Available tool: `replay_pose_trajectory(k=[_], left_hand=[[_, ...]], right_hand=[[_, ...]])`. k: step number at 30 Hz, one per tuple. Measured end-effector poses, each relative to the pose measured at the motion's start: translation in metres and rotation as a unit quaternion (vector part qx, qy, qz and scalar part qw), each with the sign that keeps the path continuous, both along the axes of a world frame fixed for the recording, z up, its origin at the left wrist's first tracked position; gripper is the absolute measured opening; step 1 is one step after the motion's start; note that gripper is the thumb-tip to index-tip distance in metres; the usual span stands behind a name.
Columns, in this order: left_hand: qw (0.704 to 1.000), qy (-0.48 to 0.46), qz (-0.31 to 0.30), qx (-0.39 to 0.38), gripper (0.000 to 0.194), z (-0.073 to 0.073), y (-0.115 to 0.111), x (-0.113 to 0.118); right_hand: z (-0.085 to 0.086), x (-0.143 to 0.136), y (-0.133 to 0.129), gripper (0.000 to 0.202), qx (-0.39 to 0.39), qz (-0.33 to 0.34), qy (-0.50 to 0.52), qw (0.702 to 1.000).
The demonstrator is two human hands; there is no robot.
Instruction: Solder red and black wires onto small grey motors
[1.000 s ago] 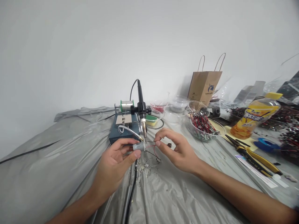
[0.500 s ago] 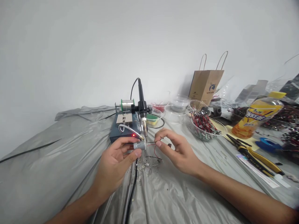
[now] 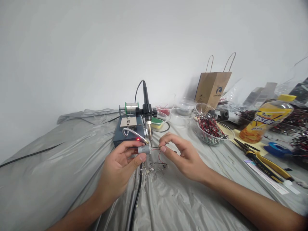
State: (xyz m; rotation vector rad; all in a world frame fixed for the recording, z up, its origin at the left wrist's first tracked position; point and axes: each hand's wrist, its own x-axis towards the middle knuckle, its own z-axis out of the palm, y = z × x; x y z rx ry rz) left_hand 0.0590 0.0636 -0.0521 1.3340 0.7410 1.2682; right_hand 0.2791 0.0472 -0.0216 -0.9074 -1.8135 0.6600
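While my left grip is closed around a small grey cylinder, a motor by its look, my right grip is pinched, thumb against forefinger, on a thin red wire; the cylinder is up off the table, lying nearly level between my two hands, its right end just below the tip of a clamped soldering iron; whether metal touches metal there I cannot tell. Near the tip ends a curved metal tube, mounted on a blue base where a red light glows; a spool of solder sits above it. Beneath my hands hangs a loose loop of wire, its far end too small to make out; bright scraps lie scattered on the grey sheet below.

I judge the step in hand to be the lining-up of wire and cylinder end at the iron, with the joint not plainly made; what the next move calls for, to my mind, is steadiness more than strength: the left holding the cylinder's angle, the right making small corrections to the wire, and all fingertips well clear of the hot tip.
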Motion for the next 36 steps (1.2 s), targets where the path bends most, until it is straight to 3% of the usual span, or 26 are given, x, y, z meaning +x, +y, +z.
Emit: replay_pose_trajectory(k=[36], left_hand=[[1.0,0.003,0.006,0.015,0.031,-0.0012,0.0011,0.0002]], right_hand=[[0.0011,-0.0006,-0.0011,0.01,-0.023,0.007,0.009,1.0]])
